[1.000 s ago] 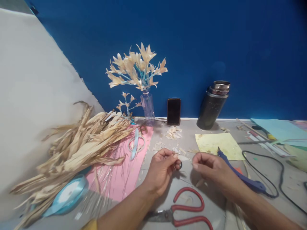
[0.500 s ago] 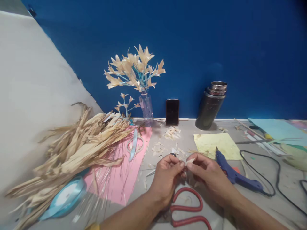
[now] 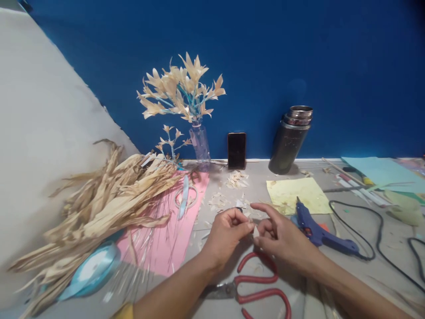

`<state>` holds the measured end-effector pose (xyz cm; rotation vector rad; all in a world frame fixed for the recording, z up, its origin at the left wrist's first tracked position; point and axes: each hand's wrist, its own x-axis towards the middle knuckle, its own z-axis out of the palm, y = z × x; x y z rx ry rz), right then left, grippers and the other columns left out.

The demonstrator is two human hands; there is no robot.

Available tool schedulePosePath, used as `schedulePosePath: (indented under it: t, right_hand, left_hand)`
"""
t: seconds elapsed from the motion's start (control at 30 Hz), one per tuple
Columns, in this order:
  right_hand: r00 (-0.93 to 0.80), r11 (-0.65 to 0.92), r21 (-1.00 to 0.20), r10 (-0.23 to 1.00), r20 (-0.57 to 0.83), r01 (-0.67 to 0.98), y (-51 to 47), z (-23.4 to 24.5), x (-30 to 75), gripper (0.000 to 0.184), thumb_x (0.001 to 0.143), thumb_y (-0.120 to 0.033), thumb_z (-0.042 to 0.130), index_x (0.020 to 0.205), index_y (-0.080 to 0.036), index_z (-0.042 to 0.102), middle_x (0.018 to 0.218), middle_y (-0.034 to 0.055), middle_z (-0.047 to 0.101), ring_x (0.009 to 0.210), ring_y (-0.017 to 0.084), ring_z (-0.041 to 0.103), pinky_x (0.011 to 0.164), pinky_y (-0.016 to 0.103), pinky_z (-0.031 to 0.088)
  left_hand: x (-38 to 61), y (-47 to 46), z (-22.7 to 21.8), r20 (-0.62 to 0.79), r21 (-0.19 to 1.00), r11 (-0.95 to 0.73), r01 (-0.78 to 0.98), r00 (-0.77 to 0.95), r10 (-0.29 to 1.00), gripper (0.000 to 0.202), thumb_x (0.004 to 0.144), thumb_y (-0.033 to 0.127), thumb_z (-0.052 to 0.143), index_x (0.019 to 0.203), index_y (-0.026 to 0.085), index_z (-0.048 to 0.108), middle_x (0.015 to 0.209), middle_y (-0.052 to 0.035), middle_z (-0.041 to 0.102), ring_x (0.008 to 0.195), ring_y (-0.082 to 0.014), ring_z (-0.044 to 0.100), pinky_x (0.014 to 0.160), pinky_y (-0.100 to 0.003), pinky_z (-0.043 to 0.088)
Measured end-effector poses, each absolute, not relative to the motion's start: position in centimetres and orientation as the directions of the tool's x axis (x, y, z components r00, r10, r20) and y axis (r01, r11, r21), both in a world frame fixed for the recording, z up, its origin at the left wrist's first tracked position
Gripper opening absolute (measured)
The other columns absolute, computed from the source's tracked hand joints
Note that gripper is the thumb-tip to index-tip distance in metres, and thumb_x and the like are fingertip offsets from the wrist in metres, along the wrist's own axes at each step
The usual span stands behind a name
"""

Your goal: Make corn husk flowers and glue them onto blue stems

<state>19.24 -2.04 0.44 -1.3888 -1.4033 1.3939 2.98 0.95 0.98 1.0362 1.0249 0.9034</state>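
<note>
Head view: the left hand (image 3: 224, 235) is pinching a small pale sliver (image 3: 256, 231) while the right hand (image 3: 282, 232), forefinger extended, is touching it, grip unclear, near red-handled scissors (image 3: 255, 279)

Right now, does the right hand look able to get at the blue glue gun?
Probably yes. The glue gun lies close on the right hand's own right side, and nothing visible blocks the way, though those fingers are at a small pale piece.

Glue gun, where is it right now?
The blue glue gun lies right of centre in the head view, beside the right hand, its tip overlapping the yellow paper.
</note>
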Motion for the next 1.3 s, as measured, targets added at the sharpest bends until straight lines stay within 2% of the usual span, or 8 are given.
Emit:
schedulePosePath:
  t: [0.2, 0.37, 0.47, 0.57, 0.77, 0.97, 1.13, 1.3]
  right_hand:
    - [-0.203, -0.152, -0.956, 0.957, -0.205, 0.249, -2.1, 0.4, 19.0, 0.067, 0.075, -0.015, 0.059, 0.139, -0.02, 0.043, 0.065, -0.0093, 0.052, 0.058, 0.013, 0.052, 0.057, 0.025, 0.037]
    - [-0.257, -0.049, -0.906, 0.951, -0.17, 0.419, -2.1, 2.1, 20.6, 0.054, 0.075, -0.015, 0.057, 0.129, -0.022, 0.057, 0.071, -0.0036, 0.065, 0.063, 0.017, 0.058, 0.06, 0.028, 0.042]
    - [-0.196, 0.064, -0.704, 0.975, -0.109, 0.707, -2.9, 2.8, 24.5, 0.035, 0.08, -0.025, 0.061, 0.114, -0.026, 0.068, 0.079, 0.0016, 0.073, 0.068, 0.022, 0.065, 0.062, 0.032, 0.045]
    - [-0.066, 0.085, -0.442, 0.996, 0.059, 0.893, -4.5, 1.8, 29.6, 0.032, 0.08, -0.032, 0.064, 0.112, -0.029, 0.071, 0.105, 0.0077, 0.075, 0.092, 0.031, 0.069, 0.076, 0.04, 0.05]
    - [-0.028, 0.062, -0.287, 0.992, 0.121, 0.956, -6.1, -1.8, 34.2, 0.044, 0.075, -0.026, 0.066, 0.118, -0.024, 0.07, 0.123, 0.0136, 0.069, 0.112, 0.037, 0.062, 0.094, 0.049, 0.051]
    - [-0.023, 0.05, -0.287, 0.995, 0.095, 0.957, -5.3, -1.0, 31.8, 0.042, 0.076, -0.015, 0.059, 0.115, -0.024, 0.071, 0.111, 0.0125, 0.068, 0.101, 0.033, 0.061, 0.089, 0.048, 0.049]
    - [-0.034, 0.064, -0.401, 0.996, 0.081, 0.914, -5.6, -0.8, 32.4, 0.031, 0.078, -0.013, 0.055, 0.102, -0.024, 0.071, 0.111, 0.0111, 0.067, 0.102, 0.031, 0.06, 0.091, 0.046, 0.047]
    - [0.114, -0.012, -0.688, 0.988, 0.102, 0.726, -6.2, -0.6, 34.7, 0.024, 0.087, -0.027, 0.058, 0.109, -0.023, 0.068, 0.11, 0.0118, 0.071, 0.104, 0.032, 0.063, 0.09, 0.044, 0.049]
  left_hand:
    - [3.1, 0.5, 0.8, -0.193, 0.98, 0.196, 0.018, 0.282, 0.94, 0.01, 0.067, 0.012, 0.07, 0.063, 0.017, 0.063, 0.063, 0.0005, 0.061, 0.061, -0.0123, 0.052, 0.058, -0.024, 0.038]
    - [3.1, 1.1, 0.8, -0.239, 0.96, 0.265, -0.088, 0.227, 0.944, 0.012, 0.068, 0.017, 0.072, 0.064, 0.017, 0.061, 0.058, 0.0005, 0.059, 0.056, -0.0107, 0.05, 0.058, -0.024, 0.039]
    - [2.4, 2.3, 1.3, -0.236, 0.953, 0.266, -0.143, 0.196, 0.952, 0.015, 0.068, 0.021, 0.074, 0.065, 0.017, 0.06, 0.057, 0.0, 0.06, 0.055, -0.0106, 0.052, 0.059, -0.023, 0.041]
    - [2.0, 4.2, 2.2, -0.207, 0.968, 0.228, -0.106, 0.18, 0.962, 0.018, 0.068, 0.026, 0.076, 0.067, 0.017, 0.06, 0.059, 0.0, 0.06, 0.054, -0.0106, 0.054, 0.055, -0.022, 0.042]
    - [7.1, 10.0, 3.0, -0.171, 0.983, 0.149, 0.106, 0.242, 0.955, 0.02, 0.065, 0.013, 0.078, 0.06, 0.016, 0.059, 0.057, 0.0014, 0.059, 0.048, -0.0099, 0.053, 0.045, -0.022, 0.043]
    - [14.7, 14.6, 0.1, -0.17, 0.973, 0.125, 0.196, 0.231, 0.958, 0.026, 0.071, 0.007, 0.077, 0.058, 0.016, 0.056, 0.048, 0.0061, 0.051, 0.037, -0.006, 0.044, 0.04, -0.02, 0.036]
    - [15.7, 16.0, -2.0, -0.215, 0.961, 0.162, 0.222, 0.242, 0.946, 0.018, 0.093, 0.027, 0.065, 0.082, 0.013, 0.063, 0.068, 0.004, 0.061, 0.051, -0.0072, 0.054, 0.049, -0.02, 0.047]
    - [15.2, 16.0, -2.4, -0.171, 0.981, 0.142, 0.135, 0.232, 0.958, 0.023, 0.071, 0.008, 0.078, 0.063, 0.015, 0.057, 0.052, 0.0051, 0.056, 0.042, -0.0069, 0.051, 0.043, -0.019, 0.041]
